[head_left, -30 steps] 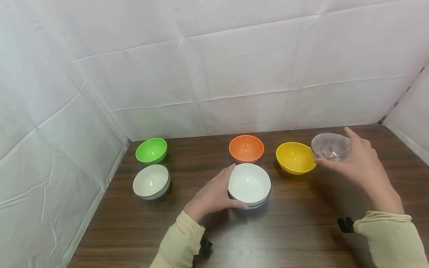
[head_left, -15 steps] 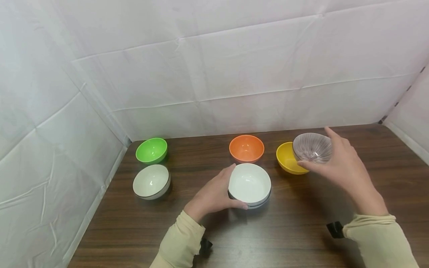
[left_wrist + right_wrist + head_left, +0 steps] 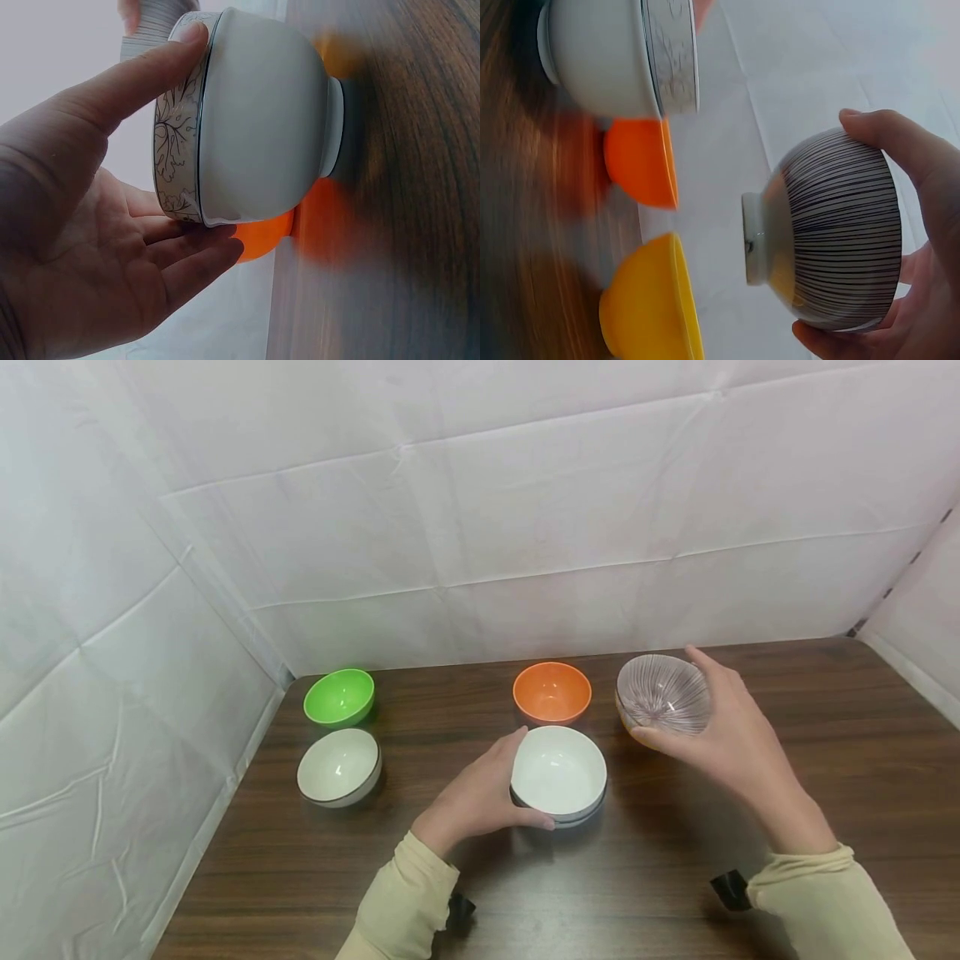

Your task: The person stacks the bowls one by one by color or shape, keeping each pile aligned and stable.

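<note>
My left hand (image 3: 480,789) grips a stack of white bowls (image 3: 558,770) at the table's middle, thumb on the near side. In the left wrist view a bowl with a floral band (image 3: 177,142) sits nested in a plain white bowl (image 3: 262,120). My right hand (image 3: 738,747) holds a bowl with thin dark stripes (image 3: 663,689) by its sides. In the right wrist view that striped bowl (image 3: 844,232) hangs clear of the table. A yellow bowl (image 3: 641,307) stands below it, mostly hidden by it in the head view.
An orange bowl (image 3: 552,693) stands just behind the white stack. At the left are a green bowl (image 3: 339,697) and, nearer, a white dark-rimmed bowl (image 3: 339,766). White sheeting (image 3: 450,527) rises behind the dark wooden table (image 3: 285,877).
My right hand has carried the striped bowl leftward, from right of the yellow bowl to over it in the head view. The left hand and its stack have stayed put.
</note>
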The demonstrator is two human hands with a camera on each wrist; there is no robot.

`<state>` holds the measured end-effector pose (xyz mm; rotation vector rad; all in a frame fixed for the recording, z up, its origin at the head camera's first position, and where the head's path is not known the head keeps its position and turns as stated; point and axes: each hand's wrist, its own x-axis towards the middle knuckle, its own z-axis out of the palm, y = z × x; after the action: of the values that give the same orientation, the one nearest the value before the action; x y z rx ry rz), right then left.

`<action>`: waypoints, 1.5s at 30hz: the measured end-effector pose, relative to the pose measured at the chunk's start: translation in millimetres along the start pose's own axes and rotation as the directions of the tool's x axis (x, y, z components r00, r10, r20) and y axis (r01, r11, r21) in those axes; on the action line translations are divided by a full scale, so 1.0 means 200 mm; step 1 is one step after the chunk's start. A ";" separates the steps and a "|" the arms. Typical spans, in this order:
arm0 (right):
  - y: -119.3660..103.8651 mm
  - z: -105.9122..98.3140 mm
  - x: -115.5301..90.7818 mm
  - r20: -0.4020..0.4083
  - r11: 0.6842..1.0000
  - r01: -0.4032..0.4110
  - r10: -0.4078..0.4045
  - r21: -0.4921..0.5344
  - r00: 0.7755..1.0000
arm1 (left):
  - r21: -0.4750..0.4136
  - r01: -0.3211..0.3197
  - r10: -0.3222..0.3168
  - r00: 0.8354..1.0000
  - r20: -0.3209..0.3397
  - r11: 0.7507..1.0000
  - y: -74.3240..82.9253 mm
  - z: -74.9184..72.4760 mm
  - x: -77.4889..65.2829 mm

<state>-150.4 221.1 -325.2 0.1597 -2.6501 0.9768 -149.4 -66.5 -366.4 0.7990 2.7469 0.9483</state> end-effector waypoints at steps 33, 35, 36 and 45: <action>-0.17 0.29 -0.11 0.023 0.957 0.192 -0.202 0.216 0.979 | 0.034 -0.008 0.008 1.000 -0.004 0.999 -0.01 0.00 0.01; -0.18 0.30 -0.12 0.029 0.953 0.202 -0.214 0.225 0.976 | 0.036 -0.009 0.010 1.000 -0.004 0.999 -0.01 0.00 0.01; -0.18 0.31 -0.12 0.031 0.951 0.210 -0.222 0.225 0.974 | 0.035 -0.011 0.011 1.000 -0.005 0.999 -0.01 0.00 0.01; -0.18 0.35 -0.13 0.049 0.938 0.279 -0.294 0.204 0.955 | 0.010 -0.033 0.033 0.999 -0.024 0.999 -0.01 0.01 0.01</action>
<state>-136.0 148.6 -361.7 0.6227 -2.4980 1.1461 -151.9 -65.9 -368.4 0.8423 2.7691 0.9572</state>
